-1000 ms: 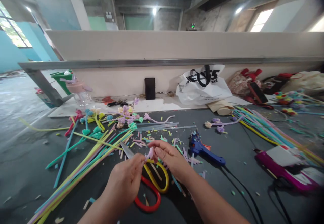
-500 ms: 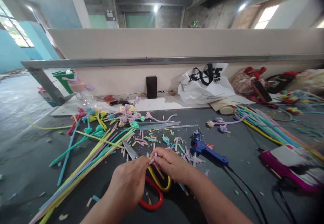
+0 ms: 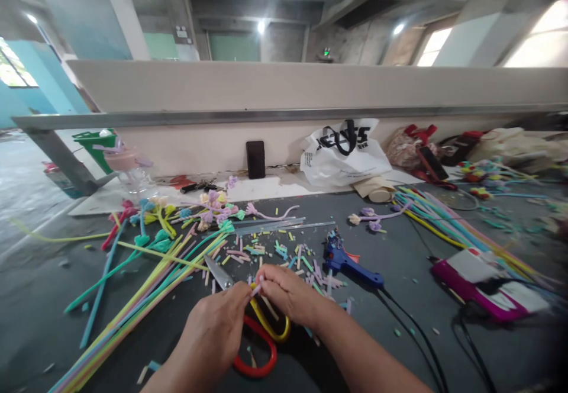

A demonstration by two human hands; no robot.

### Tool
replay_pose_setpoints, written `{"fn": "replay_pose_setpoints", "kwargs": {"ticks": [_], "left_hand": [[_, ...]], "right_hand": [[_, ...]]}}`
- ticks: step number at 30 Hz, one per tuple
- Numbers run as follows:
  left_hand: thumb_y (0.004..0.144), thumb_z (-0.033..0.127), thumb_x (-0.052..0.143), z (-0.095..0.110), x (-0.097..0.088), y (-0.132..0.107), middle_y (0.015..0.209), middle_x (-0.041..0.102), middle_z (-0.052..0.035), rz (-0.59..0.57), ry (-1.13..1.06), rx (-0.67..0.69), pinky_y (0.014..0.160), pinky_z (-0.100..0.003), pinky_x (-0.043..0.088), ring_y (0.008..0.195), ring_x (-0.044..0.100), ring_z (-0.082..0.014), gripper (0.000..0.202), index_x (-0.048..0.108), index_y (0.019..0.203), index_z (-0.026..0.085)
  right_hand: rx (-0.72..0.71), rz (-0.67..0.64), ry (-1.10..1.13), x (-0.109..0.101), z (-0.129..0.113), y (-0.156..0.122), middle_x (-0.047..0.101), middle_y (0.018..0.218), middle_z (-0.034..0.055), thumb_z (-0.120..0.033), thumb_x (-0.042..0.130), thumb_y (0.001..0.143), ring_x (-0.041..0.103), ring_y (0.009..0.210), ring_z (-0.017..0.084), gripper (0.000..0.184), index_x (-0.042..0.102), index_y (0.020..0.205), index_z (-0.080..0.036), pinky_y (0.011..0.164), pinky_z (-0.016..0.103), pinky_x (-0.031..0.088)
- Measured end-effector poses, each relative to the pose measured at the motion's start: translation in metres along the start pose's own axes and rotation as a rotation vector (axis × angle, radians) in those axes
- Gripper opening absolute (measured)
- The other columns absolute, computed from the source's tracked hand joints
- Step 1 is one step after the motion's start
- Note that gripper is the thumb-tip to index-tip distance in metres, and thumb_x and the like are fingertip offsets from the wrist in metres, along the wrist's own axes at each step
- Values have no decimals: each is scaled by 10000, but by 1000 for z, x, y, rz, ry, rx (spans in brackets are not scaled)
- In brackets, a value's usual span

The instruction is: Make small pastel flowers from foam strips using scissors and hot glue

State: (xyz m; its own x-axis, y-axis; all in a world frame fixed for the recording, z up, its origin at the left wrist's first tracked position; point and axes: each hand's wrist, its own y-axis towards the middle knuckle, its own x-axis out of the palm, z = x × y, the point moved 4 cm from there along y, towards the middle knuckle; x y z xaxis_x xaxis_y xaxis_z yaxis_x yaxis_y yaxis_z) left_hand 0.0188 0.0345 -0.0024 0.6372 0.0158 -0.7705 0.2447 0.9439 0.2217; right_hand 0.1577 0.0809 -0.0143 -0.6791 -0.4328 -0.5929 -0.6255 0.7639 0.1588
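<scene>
My left hand (image 3: 213, 328) and my right hand (image 3: 286, 292) meet low in the middle of the view, fingers pinched together on a short pale pink pipe-cleaner piece (image 3: 257, 288). Right under the hands lie scissors (image 3: 255, 334) with one yellow and one red handle, blade pointing up-left. A blue glue gun (image 3: 344, 260) lies just right of my right hand, its black cord trailing toward the near edge.
Long coloured pipe cleaners (image 3: 142, 280) fan out at left, another bundle (image 3: 444, 221) at right. Cut bits (image 3: 275, 248) litter the dark table. Finished flowers (image 3: 213, 203), a bottle (image 3: 128, 171), a black phone (image 3: 255, 159), a white bag (image 3: 344, 150) and a magenta object (image 3: 470, 280) stand around.
Both hands have dropped lower and closer to the scissors while keeping the pink piece pinched. The camera has swung slightly right and up.
</scene>
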Motion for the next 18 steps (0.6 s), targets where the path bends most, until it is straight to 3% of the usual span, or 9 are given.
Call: {"fn": "replay_pose_setpoints", "kwargs": {"ticks": [9, 13, 18], "left_hand": [[837, 197, 370, 0, 5, -2, 646, 619, 0, 11, 91, 116, 545, -178, 402, 584, 596, -125, 204, 567, 807, 241], [855, 219, 339, -2, 10, 2, 626, 580, 7, -51, 80, 45, 541, -185, 372, 569, 553, -116, 225, 542, 758, 220], [855, 327, 350, -7, 14, 11, 641, 541, 19, -102, -139, -119, 559, -188, 357, 587, 489, -114, 254, 563, 800, 201]], "right_hand": [[-23, 163, 11, -2, -6, 2, 411, 557, -51, -282, 371, 871, 407, 547, 88, 288, 468, 622, -173, 535, 197, 297], [7, 255, 6, 0, -4, 3, 393, 546, -50, -262, 379, 851, 393, 545, 90, 282, 431, 587, -177, 535, 202, 287], [71, 233, 89, -3, 7, 7, 375, 545, -54, -273, 394, 836, 362, 536, 87, 273, 426, 584, -174, 519, 198, 278]]}}
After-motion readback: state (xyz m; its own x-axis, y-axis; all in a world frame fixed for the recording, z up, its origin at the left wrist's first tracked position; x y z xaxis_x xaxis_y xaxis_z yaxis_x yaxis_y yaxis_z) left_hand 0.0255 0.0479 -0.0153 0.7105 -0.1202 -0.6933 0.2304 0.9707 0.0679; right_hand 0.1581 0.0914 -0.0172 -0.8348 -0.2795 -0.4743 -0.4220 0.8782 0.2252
